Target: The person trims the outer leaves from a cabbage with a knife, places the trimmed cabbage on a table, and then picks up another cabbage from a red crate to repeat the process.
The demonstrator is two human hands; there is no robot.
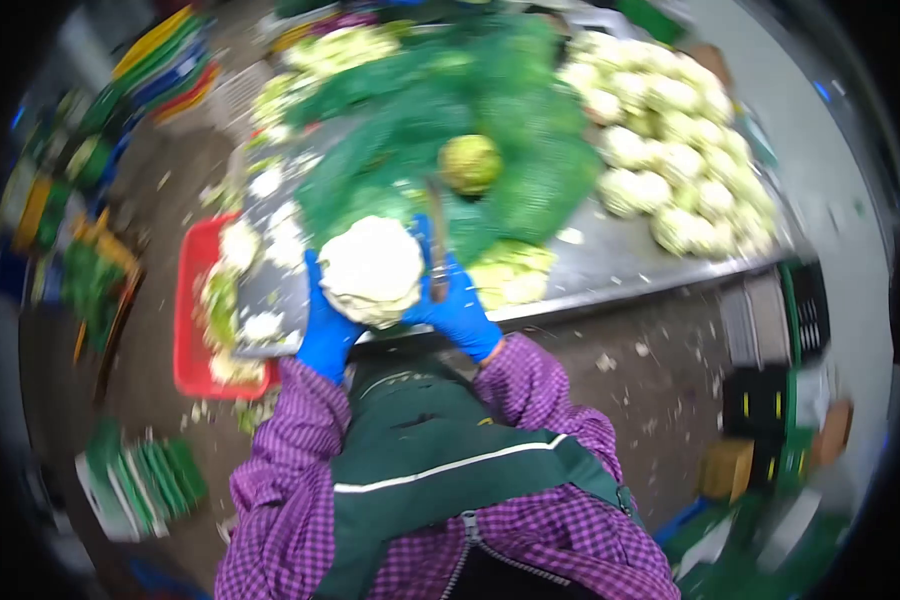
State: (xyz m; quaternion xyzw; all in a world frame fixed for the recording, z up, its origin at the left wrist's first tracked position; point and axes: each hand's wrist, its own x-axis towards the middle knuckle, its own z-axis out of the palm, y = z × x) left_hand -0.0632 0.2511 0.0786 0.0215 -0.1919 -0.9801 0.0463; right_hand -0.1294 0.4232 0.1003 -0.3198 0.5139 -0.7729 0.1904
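Observation:
A white cauliflower head is held between both blue-gloved hands above the near edge of the metal table. My left hand is closed around its left side. My right hand presses against its right side and also grips a knife, whose blade points away from me. Just beyond the knife, a yellowish-green round vegetable rests on green mesh netting. Pale green leaves lie to the right of my right hand.
Many cauliflower heads are piled on the table's right side. A red tub with trimmings stands at the left. Trimmed leaves lie at the far left. Folded green crates and boxes sit on the floor.

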